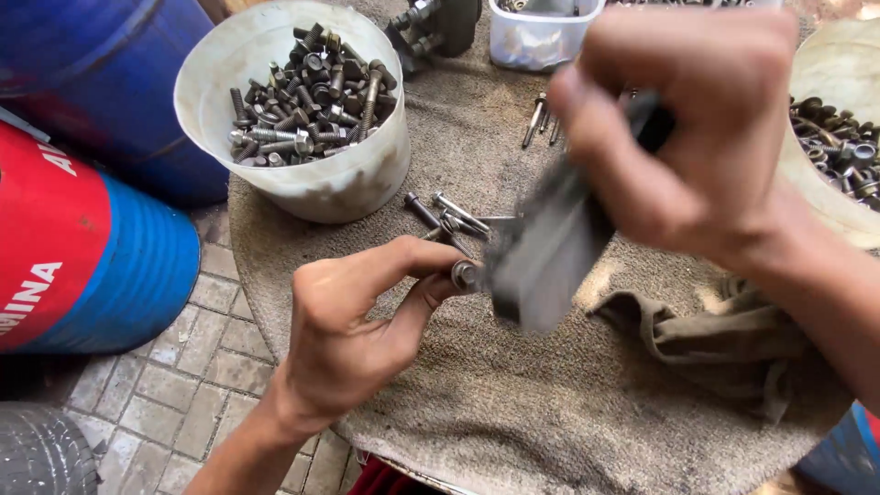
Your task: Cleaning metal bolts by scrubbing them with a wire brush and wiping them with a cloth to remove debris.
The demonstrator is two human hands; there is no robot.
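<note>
Bolt (465, 274) is the small thing you are working on, and it sits pinched between the thumb and first finger of your left hand (353, 335), just above the cloth-covered worktop (513, 403). Your fingers are pressed together on it, and only its round grey end shows. Your right hand (697, 119) is wrapped tight around a dark, flat tool (550, 247), and the tool's lower end is right beside the bolt, maybe touching it. The tool is blurry, so you cannot tell just what kind it is; it looks like a brush or a file. It looks like you are in the middle of cleaning or rubbing this one bolt, so this bolt is not done yet. A few loose bolts (449, 215) lie on the cloth just behind your left hand, and they seem to be waiting. The white bucket (302, 174) at the upper left holds a big heap of bolts. A second bucket (825, 192) at the right edge holds more small metal parts. You cannot tell from here which heap is finished and which is not. My guess is that a lot of work is left, since so many bolts sit around you. A crumpled brown rag (706, 339) lies under your right arm, near the tool. Blue and red drums (82, 238) stand on the left.
</note>
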